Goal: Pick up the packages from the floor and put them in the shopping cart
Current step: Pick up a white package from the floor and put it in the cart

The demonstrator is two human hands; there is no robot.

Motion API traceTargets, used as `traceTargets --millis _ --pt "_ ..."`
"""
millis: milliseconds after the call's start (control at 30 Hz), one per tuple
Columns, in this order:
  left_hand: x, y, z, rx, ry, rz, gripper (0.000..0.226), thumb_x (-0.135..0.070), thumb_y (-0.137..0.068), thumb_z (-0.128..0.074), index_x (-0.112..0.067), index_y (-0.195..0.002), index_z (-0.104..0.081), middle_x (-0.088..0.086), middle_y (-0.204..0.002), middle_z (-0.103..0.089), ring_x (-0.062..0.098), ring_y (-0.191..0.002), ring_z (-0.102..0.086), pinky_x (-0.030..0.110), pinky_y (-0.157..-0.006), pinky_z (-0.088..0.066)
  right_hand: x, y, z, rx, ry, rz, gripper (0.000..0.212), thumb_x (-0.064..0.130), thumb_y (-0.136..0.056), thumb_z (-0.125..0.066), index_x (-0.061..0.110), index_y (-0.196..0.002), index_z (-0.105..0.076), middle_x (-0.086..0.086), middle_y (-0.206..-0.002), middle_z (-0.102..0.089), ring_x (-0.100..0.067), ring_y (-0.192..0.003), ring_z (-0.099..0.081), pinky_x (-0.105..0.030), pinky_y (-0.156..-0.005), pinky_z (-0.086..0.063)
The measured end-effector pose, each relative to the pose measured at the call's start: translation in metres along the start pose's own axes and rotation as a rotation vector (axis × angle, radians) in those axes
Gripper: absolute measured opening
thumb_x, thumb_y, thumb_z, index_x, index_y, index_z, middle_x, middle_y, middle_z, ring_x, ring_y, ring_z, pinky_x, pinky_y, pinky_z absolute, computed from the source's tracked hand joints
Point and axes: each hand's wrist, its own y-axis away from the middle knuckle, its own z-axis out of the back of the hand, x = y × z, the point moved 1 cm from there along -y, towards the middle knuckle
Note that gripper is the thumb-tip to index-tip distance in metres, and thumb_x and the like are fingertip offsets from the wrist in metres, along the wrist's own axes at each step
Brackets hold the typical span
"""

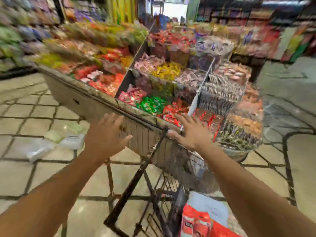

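Observation:
Both my arms reach forward over a black wire shopping cart (pixel 153 185) below me. My left hand (pixel 106 134) is open with fingers spread, hovering left of the cart's front corner. My right hand (pixel 189 132) is open too, fingers spread above the cart's front rim. Red packages (pixel 196 221) and a pale blue one (pixel 212 207) lie in the cart at the bottom of the view. On the tiled floor to the left lie clear and pale green packages (pixel 63 139), blurred.
A large cardboard-sided display bin (pixel 95 103) full of colourful sweets stands right in front of the cart. Shelves of goods line the left (pixel 15 41) and the back right (pixel 273 31). Tiled floor (pixel 290 168) stretches on both sides. The view is motion-blurred.

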Motion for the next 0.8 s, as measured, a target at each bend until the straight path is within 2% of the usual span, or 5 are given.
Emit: traceTargets --millis 100,267,400,667,800 --pt "0.107 0.029 0.043 -0.055 -0.103 0.131 0.08 -0.072 -0.082 -0.058 -0.018 -0.14 -0.062 0.014 -0.141 -0.063 0.038 -0.13 -0.057 0.059 -0.107 -0.042 0.096 -0.022 0.018 -0.101 0.068 0.081 0.111 0.098 -0.074 -0.003 0.039 -0.166 -0.025 0.007 -0.174 -0.027 -0.03 -0.16 -0.023 -0.056 -0.123 -0.03" --pt "0.264 0.084 0.1 0.018 -0.279 0.387 0.087 -0.078 -0.086 -0.049 -0.024 -0.154 -0.044 0.009 -0.158 -0.048 0.033 -0.147 -0.04 0.056 -0.117 -0.031 0.254 -0.063 0.034 -0.147 0.161 0.246 0.086 0.083 -0.095 -0.025 0.036 -0.167 -0.02 0.005 -0.174 -0.023 -0.029 -0.161 -0.019 -0.059 -0.125 -0.024" --pt "0.361 0.124 0.128 -0.011 -0.319 0.524 0.085 -0.076 -0.09 -0.047 -0.025 -0.157 -0.04 0.009 -0.163 -0.041 0.032 -0.151 -0.034 0.053 -0.119 -0.026 0.361 -0.091 0.03 -0.235 0.199 0.404 0.096 0.087 -0.088 -0.012 0.031 -0.162 -0.037 -0.002 -0.167 -0.04 -0.035 -0.153 -0.035 -0.061 -0.114 -0.039" --pt "0.515 0.143 0.116 -0.007 -0.374 0.674 0.09 -0.084 -0.088 -0.028 -0.026 -0.155 -0.043 0.007 -0.16 -0.045 0.032 -0.148 -0.038 0.056 -0.118 -0.031 0.536 -0.172 -0.019 -0.201 0.083 0.642 0.084 0.076 -0.098 -0.035 0.025 -0.165 -0.033 -0.012 -0.168 -0.035 -0.039 -0.152 -0.033 -0.055 -0.115 -0.04" --pt "0.601 0.105 0.094 0.044 -0.408 0.712 0.09 -0.083 -0.091 -0.031 -0.025 -0.16 -0.036 0.008 -0.165 -0.037 0.031 -0.152 -0.031 0.056 -0.12 -0.027 0.62 -0.239 -0.047 -0.206 0.053 0.691 0.095 0.085 -0.09 -0.022 0.029 -0.167 -0.027 -0.009 -0.17 -0.033 -0.035 -0.155 -0.031 -0.058 -0.117 -0.042"
